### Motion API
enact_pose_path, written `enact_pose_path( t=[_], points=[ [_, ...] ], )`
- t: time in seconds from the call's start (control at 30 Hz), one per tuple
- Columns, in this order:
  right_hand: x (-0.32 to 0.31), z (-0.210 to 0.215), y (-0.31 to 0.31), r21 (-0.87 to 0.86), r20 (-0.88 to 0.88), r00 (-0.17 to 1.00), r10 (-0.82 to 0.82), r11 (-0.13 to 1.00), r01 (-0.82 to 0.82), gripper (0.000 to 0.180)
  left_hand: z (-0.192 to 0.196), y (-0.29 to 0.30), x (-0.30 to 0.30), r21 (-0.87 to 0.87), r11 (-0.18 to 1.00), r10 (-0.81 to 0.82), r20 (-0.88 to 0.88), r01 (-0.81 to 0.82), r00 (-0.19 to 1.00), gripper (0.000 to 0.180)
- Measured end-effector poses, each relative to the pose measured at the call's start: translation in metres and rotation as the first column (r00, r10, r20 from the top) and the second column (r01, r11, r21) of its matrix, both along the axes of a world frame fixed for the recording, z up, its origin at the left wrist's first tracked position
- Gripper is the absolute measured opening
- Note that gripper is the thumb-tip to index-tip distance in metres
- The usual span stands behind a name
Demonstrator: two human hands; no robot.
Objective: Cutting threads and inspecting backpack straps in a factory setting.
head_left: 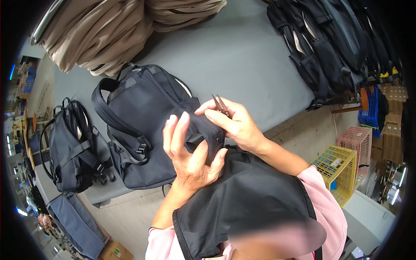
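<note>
A black backpack (145, 102) lies on the grey table in front of me, its near right corner raised toward my body. My left hand (193, 162) grips that corner between thumb and bent index finger, while its other fingers stand up, spread apart. In my right hand (234, 121) is a pair of small dark thread snips (221, 105), their points sticking up past the fingers. The right thumb and index finger are close together at the bag's edge; whether they pinch fabric there I cannot tell. A buckled shoulder strap (141, 147) hangs along the bag's left side.
Another black backpack (71, 147) stands at the left on the table (242, 56). Beige bags (99, 30) are piled at the far left, black bags (323, 43) at the far right. Yellow (333, 167) and pink (355, 141) crates stand beyond the table's right edge.
</note>
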State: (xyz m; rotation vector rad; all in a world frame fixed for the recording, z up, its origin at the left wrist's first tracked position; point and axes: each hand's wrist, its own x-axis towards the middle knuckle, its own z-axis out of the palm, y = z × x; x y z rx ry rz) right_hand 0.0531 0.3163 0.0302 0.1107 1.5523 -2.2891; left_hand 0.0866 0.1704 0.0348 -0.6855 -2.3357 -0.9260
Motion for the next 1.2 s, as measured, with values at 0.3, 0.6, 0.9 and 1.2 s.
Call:
enact_pose_path(
  t=[0.3,0.6,0.9,1.2],
  points=[
    [0.016,-0.004,0.025,0.449,-0.345,0.938,-0.036,0.871,0.198,0.014,-0.019,-0.022,-0.017,0.651,0.759,-0.484,0.582,-0.017,0.654,0.031],
    [-0.001,0.019,0.032,0.737,-0.599,0.684,0.416,0.62,0.268,0.021,-0.017,-0.023,-0.017,0.77,0.627,-0.598,0.571,-0.115,0.563,0.029],
    [0.004,0.009,0.026,0.688,-0.674,0.642,0.365,0.627,0.365,0.02,-0.021,-0.022,-0.015,0.739,0.668,-0.561,0.574,-0.084,0.596,0.026],
    [0.007,0.011,0.026,0.705,-0.64,0.688,0.343,0.618,0.348,0.021,-0.023,-0.019,-0.018,0.686,0.726,-0.512,0.589,-0.052,0.625,0.026]
  ],
)
